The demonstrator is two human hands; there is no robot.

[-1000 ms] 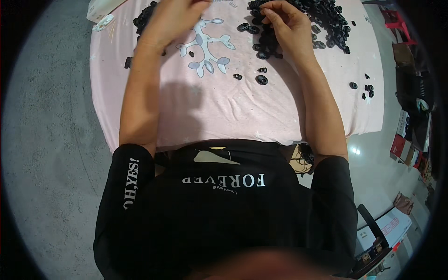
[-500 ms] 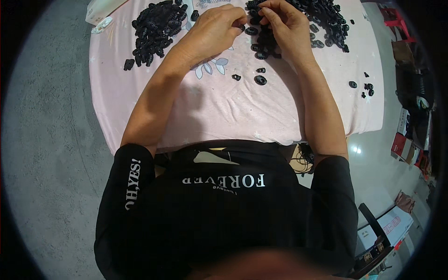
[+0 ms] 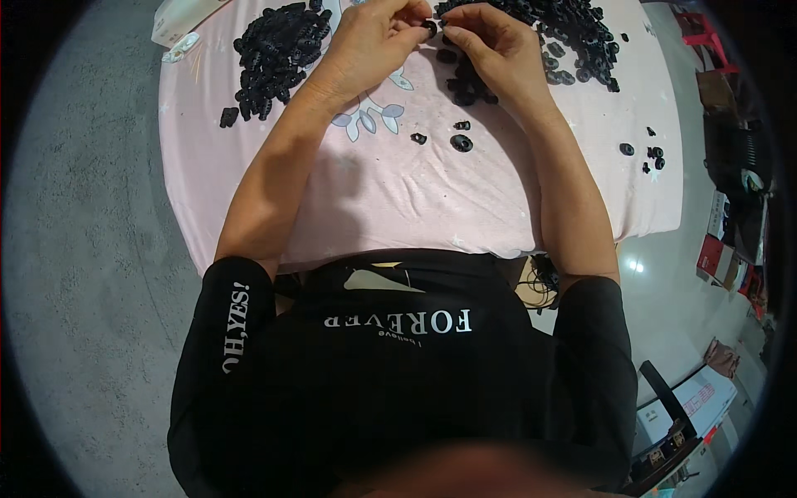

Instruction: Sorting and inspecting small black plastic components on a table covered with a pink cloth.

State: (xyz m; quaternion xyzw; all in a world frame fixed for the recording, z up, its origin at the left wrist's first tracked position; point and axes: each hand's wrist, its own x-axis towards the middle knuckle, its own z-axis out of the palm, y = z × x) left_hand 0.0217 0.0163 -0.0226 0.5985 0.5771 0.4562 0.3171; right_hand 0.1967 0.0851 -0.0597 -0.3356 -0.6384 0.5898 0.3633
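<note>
Near the far edge of the cloth-covered table, my left hand [image 3: 369, 46] pinches a small round black plastic part [image 3: 429, 27] between thumb and fingers. My right hand [image 3: 506, 58] is closed in a pinch just to its right. At its fingertips is a tiny black piece [image 3: 444, 25], too small to name. The two hands' fingertips almost meet. Under and beside my right hand lie more black parts [image 3: 465, 90]. A heap of black ridged parts [image 3: 278, 54] sits left of my left hand.
Another black heap [image 3: 585, 41] spreads at the far right. Several loose pieces, including a round one [image 3: 462, 144], lie nearer me, with others [image 3: 658, 153] by the right edge. A white box [image 3: 184, 18] stands at the far left corner of the pink tablecloth [image 3: 415, 207].
My left hand has risen slightly toward the far edge with the round part. My right hand has moved left and a little nearer me, bringing its fingertips up to the left hand's.
</note>
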